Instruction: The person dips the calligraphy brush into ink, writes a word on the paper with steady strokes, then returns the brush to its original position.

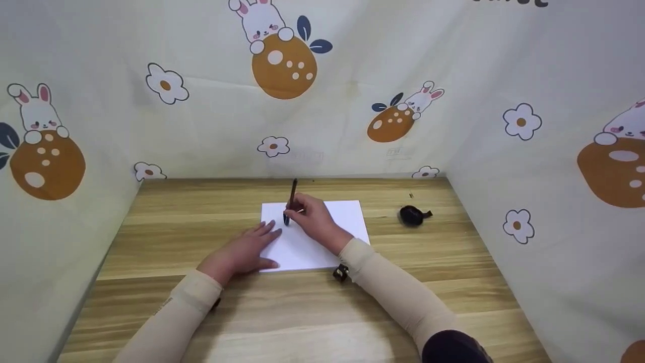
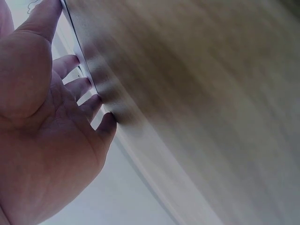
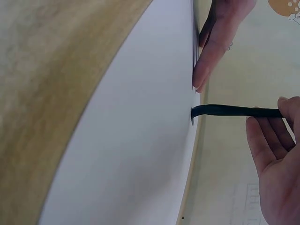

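Observation:
A sheet of white paper point(image 1: 316, 249) lies on the wooden table. Across its lower left corner and left edge rests my left hand point(image 1: 247, 252), fingers spread and straight; the left wrist view shows that hand point(image 2: 51, 108) from the palm side. My right hand point(image 1: 315, 217) pinches a dark, slim brush point(image 1: 293, 194) held nearly upright over the paper's upper left part. In the right wrist view the bristle tip of the brush point(image 3: 225, 110) bends against the paper point(image 3: 126, 117). No clear mark shows on the sheet.
A small round black dish-like thing point(image 1: 412, 216) with a short tab sits right of the paper. Cloth walls point(image 1: 211, 116) printed with rabbits and flowers enclose the back and sides of the table point(image 1: 302, 312). A tiny dark speck point(image 1: 410, 195) lies behind the black thing.

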`<state>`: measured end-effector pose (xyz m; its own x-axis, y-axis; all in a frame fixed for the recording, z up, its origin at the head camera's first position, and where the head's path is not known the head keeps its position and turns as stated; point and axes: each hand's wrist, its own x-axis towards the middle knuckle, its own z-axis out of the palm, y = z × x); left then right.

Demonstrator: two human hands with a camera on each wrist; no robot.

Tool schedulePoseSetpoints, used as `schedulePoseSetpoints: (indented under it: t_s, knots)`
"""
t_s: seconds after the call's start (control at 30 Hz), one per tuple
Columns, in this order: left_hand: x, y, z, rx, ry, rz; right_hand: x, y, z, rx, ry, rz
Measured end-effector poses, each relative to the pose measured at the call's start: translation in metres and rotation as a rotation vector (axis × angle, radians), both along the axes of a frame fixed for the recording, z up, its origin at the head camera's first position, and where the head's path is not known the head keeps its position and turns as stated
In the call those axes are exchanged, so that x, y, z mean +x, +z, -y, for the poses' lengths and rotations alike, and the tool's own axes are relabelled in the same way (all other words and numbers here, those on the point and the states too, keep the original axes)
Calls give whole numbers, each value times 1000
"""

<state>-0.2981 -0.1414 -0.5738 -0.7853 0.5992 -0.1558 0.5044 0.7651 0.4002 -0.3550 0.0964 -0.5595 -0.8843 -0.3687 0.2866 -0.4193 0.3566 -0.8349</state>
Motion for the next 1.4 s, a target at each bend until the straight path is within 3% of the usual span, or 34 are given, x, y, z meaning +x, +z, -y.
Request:
schedulePoseSetpoints:
  t_s: [1.4]
  knots:
    - [0,-3,2,18,-3,-25,39,2,-11,25,154,1]
